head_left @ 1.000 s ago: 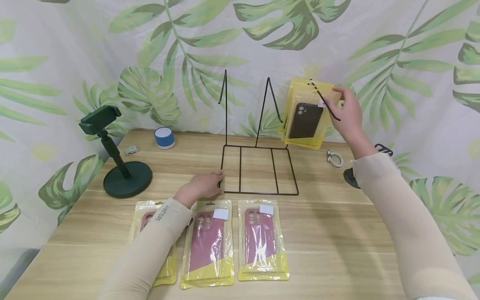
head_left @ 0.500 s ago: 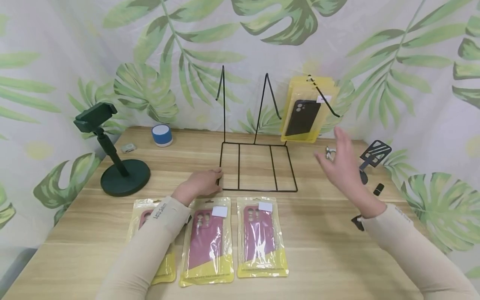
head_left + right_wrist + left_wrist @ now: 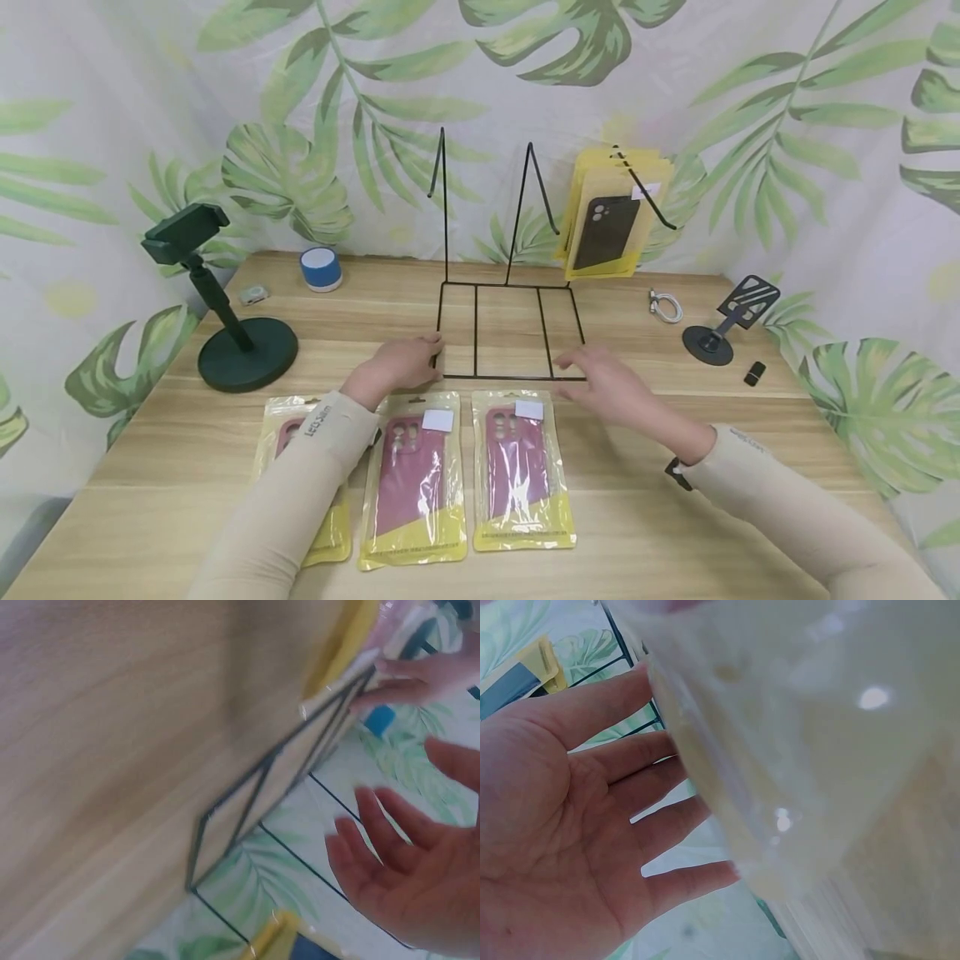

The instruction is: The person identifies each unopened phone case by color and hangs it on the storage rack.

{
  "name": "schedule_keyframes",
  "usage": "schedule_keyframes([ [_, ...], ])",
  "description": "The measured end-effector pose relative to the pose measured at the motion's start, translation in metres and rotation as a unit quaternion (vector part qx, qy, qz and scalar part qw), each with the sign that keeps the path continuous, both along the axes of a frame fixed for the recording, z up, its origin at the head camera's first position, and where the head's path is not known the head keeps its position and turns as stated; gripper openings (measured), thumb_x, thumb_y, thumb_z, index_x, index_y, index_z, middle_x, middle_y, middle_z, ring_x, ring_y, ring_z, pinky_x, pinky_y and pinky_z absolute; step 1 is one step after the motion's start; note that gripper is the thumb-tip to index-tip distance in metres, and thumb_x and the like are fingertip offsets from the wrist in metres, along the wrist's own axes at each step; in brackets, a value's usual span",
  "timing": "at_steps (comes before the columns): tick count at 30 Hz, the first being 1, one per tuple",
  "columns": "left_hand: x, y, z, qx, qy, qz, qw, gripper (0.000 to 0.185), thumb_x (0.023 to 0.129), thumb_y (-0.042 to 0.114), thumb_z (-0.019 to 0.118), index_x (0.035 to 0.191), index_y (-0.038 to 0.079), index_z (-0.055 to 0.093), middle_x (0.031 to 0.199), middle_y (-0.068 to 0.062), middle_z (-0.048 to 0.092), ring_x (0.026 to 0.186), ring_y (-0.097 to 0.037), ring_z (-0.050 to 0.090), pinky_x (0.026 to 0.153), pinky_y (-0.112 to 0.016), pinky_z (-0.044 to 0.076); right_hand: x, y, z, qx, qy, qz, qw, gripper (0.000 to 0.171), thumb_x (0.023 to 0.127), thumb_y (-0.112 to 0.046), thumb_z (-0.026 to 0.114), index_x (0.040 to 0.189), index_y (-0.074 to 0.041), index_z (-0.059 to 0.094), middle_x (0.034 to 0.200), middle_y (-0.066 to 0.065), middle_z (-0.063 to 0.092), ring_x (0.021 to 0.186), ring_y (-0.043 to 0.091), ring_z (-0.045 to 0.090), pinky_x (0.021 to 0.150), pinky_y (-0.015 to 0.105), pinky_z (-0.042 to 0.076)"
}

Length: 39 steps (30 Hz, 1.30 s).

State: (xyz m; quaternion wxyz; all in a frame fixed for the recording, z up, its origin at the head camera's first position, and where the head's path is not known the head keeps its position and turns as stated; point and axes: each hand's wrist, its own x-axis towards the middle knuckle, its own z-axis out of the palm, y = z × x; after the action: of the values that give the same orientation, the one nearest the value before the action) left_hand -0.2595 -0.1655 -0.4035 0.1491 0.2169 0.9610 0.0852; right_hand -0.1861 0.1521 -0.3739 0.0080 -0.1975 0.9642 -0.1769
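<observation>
Left hand rests with relaxed fingers on the front-left corner of the black wire rack on the table. Right hand, fingers spread and empty, hovers at the rack's front-right corner, just above the rightmost pink phone-case packet.

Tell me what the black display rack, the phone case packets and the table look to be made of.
Black wire display rack: thin bent rod, apparently metal with a matte black coating. Clear-and-yellow packet with a maroon phone case: glossy plastic film, judging by its glare and wrinkles. Light table: wood-grain surface, solid wood or laminate, cannot tell which.
</observation>
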Motion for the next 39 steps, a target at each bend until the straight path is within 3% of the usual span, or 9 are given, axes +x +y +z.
schedule_keyframes([
  [4, -0.001, 0.0, -0.001, 0.0, 0.003, 0.0, 1.0, 0.064, 0.097, 0.03, 0.061, 0.151, 0.002, 0.039, 0.162, -0.013, 0.03, 0.142, -0.04, 0.04, 0.113, -0.055, 0.039, -0.009, -0.011, -0.011, 0.022, -0.061, 0.032, 0.997, 0.039, 0.095, -0.034, 0.066, 0.124, -0.008, 0.066, 0.126, 0.011, 0.067, 0.119, 0.031, 0.061, 0.103, 0.05, 0.05],
  [8, -0.001, 0.0, -0.001, -0.001, 0.006, -0.003, 1.0, 0.064, 0.097, 0.03, 0.061, 0.151, 0.003, 0.039, 0.161, -0.013, 0.031, 0.141, -0.04, 0.041, 0.113, -0.055, 0.039, -0.017, -0.021, -0.02, 0.048, -0.09, 0.045, 0.994, 0.034, 0.095, -0.033, 0.066, 0.118, -0.009, 0.068, 0.119, 0.009, 0.07, 0.112, 0.027, 0.064, 0.098, 0.046, 0.053],
  [13, 0.0, 0.0, -0.002, -0.002, 0.006, -0.004, 1.0, 0.064, 0.098, 0.031, 0.061, 0.151, 0.004, 0.039, 0.161, -0.012, 0.031, 0.141, -0.04, 0.042, 0.113, -0.054, 0.04, -0.022, -0.028, -0.026, 0.082, -0.083, 0.046, 0.992, 0.028, 0.094, -0.03, 0.067, 0.115, -0.01, 0.069, 0.11, 0.005, 0.071, 0.104, 0.023, 0.065, 0.091, 0.042, 0.056],
  [17, -0.001, 0.0, -0.003, 0.0, 0.004, -0.002, 1.0, 0.065, 0.098, 0.032, 0.061, 0.151, 0.004, 0.038, 0.162, -0.012, 0.03, 0.141, -0.04, 0.041, 0.114, -0.054, 0.039, -0.025, -0.03, -0.029, 0.089, -0.072, 0.043, 0.993, 0.017, 0.093, -0.027, 0.069, 0.102, -0.012, 0.07, 0.095, -0.001, 0.069, 0.087, 0.016, 0.062, 0.078, 0.035, 0.055],
  [21, 0.0, 0.0, -0.002, 0.004, 0.003, -0.001, 1.0, 0.064, 0.098, 0.031, 0.061, 0.151, 0.004, 0.039, 0.162, -0.012, 0.03, 0.142, -0.039, 0.039, 0.115, -0.054, 0.038, -0.026, -0.031, -0.033, 0.088, -0.065, 0.038, 0.993, 0.01, 0.092, -0.024, 0.07, 0.091, -0.014, 0.071, 0.091, -0.002, 0.069, 0.082, 0.012, 0.059, 0.075, 0.032, 0.054],
  [26, 0.001, 0.0, -0.001, 0.003, 0.008, -0.005, 1.0, 0.063, 0.098, 0.03, 0.06, 0.151, 0.003, 0.039, 0.161, -0.013, 0.032, 0.142, -0.04, 0.04, 0.114, -0.054, 0.038, -0.026, -0.027, -0.034, 0.065, -0.069, 0.031, 0.995, 0.008, 0.093, -0.021, 0.066, 0.092, -0.014, 0.069, 0.09, -0.003, 0.069, 0.078, 0.011, 0.058, 0.071, 0.03, 0.053],
  [31, 0.002, 0.001, 0.0, 0.005, 0.002, -0.002, 1.0, 0.064, 0.098, 0.03, 0.061, 0.151, 0.003, 0.039, 0.161, -0.014, 0.031, 0.142, -0.04, 0.039, 0.114, -0.055, 0.038, -0.021, -0.02, -0.027, 0.013, -0.068, 0.014, 0.997, 0.011, 0.097, -0.022, 0.059, 0.099, -0.014, 0.066, 0.078, -0.005, 0.064, 0.064, 0.009, 0.055, 0.06, 0.026, 0.05],
  [34, 0.002, 0.001, 0.0, 0.005, -0.001, 0.0, 1.0, 0.064, 0.098, 0.03, 0.06, 0.151, 0.003, 0.038, 0.162, -0.013, 0.03, 0.143, -0.04, 0.039, 0.114, -0.055, 0.038, -0.015, -0.015, -0.017, -0.031, -0.037, 0.004, 0.999, 0.012, 0.099, -0.023, 0.058, 0.102, -0.013, 0.064, 0.074, -0.004, 0.063, 0.058, 0.009, 0.053, 0.054, 0.025, 0.047],
  [39, 0.001, 0.0, 0.0, 0.003, -0.002, 0.004, 1.0, 0.064, 0.098, 0.031, 0.06, 0.152, 0.004, 0.038, 0.162, -0.013, 0.03, 0.143, -0.04, 0.038, 0.115, -0.055, 0.037, -0.004, -0.008, 0.001, -0.112, 0.054, 0.014, 0.992, 0.009, 0.101, -0.02, 0.058, 0.104, -0.012, 0.062, 0.081, -0.001, 0.068, 0.065, 0.008, 0.055, 0.057, 0.024, 0.048],
])
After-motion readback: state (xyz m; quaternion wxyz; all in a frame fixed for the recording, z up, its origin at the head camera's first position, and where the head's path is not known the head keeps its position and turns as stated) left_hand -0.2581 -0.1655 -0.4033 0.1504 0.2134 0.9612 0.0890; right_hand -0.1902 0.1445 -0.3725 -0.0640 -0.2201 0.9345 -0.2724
